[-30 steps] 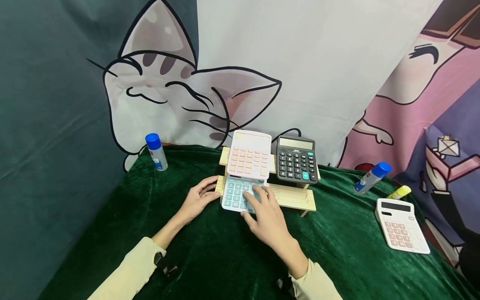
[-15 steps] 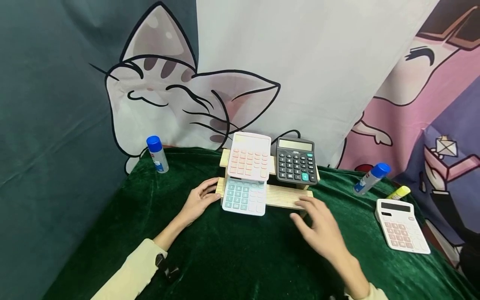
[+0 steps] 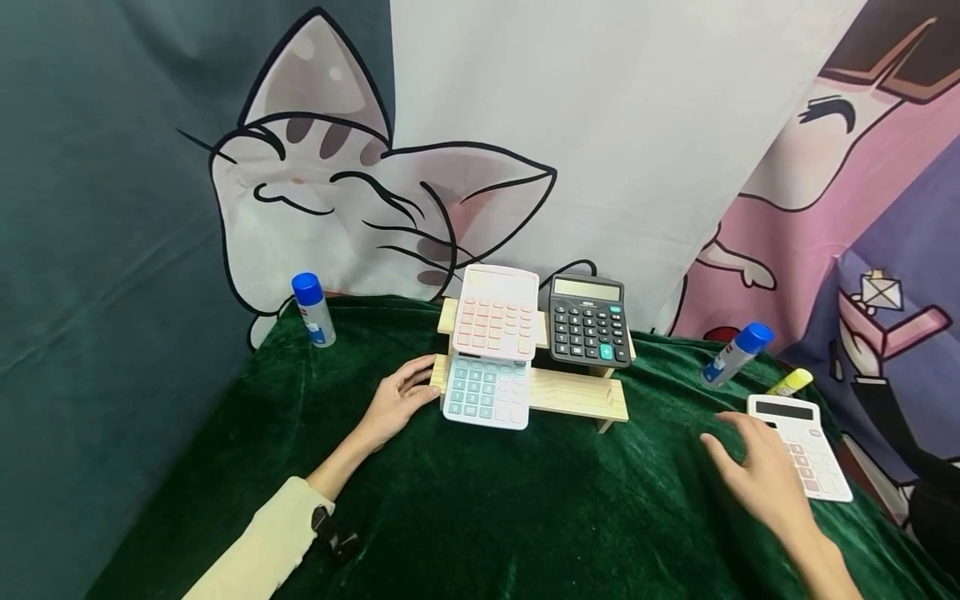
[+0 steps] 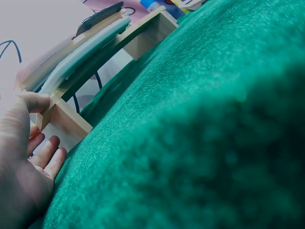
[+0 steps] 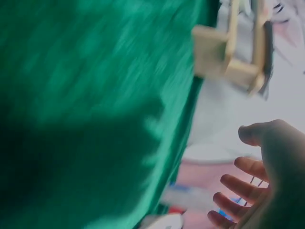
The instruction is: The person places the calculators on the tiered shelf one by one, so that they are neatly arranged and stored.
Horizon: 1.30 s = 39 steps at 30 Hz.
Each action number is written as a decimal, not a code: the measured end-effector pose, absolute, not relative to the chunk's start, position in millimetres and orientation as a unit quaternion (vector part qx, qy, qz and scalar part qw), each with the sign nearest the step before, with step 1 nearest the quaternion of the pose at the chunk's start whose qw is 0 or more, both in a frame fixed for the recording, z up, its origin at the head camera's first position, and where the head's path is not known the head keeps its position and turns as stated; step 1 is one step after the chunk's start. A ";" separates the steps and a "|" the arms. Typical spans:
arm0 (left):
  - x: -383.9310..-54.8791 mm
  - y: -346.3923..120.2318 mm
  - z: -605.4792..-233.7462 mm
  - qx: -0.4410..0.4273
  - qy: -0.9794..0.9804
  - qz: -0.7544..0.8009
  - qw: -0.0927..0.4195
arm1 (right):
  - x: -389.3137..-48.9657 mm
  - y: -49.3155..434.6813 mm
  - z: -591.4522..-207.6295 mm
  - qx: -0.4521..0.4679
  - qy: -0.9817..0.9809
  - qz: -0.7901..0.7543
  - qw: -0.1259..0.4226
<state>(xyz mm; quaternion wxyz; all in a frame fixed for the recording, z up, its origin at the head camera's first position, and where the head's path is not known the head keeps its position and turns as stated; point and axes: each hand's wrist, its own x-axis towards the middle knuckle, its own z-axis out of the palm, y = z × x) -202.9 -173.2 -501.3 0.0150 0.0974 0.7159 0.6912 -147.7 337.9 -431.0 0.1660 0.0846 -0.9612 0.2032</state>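
Observation:
My left hand (image 3: 395,404) holds the left end of a two-step wooden stand (image 3: 577,394). In the left wrist view, the thumb lies on the plank's corner, with curved fingers by the end support. On the lower step leans a light blue calculator (image 3: 487,393); its top is hidden behind a pink and white calculator (image 3: 497,312) on the upper step. A black calculator (image 3: 590,321) stands beside that one. Far right, my right hand (image 3: 767,475) hovers with spread fingers and nothing in it, partly covering another white calculator with pink keys (image 3: 817,458) on the cloth.
Blue-capped bottles stand at the back left (image 3: 314,310) and lean at the right (image 3: 737,356). Near the right one lies a yellow tube (image 3: 791,382). Dark green velvet (image 3: 525,517) covers the table, and a printed cartoon curtain (image 3: 637,125) hangs behind.
My right hand has left the light blue calculator and swung right, past the stand's end, to the white calculator at far right. My left hand has stayed at the stand.

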 end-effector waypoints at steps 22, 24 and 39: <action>-204.9 -169.6 -502.2 0.096 0.745 0.660 0.005 | -155.4 463.4 -457.8 -0.085 -0.981 0.112 -0.131; -204.6 -168.8 -502.1 0.097 0.747 0.657 0.007 | -154.2 468.3 -459.6 -0.091 -0.980 0.108 -0.137; -207.2 -167.9 -504.0 0.091 0.751 0.654 0.011 | -152.7 482.7 -466.7 -0.092 -0.978 0.125 -0.137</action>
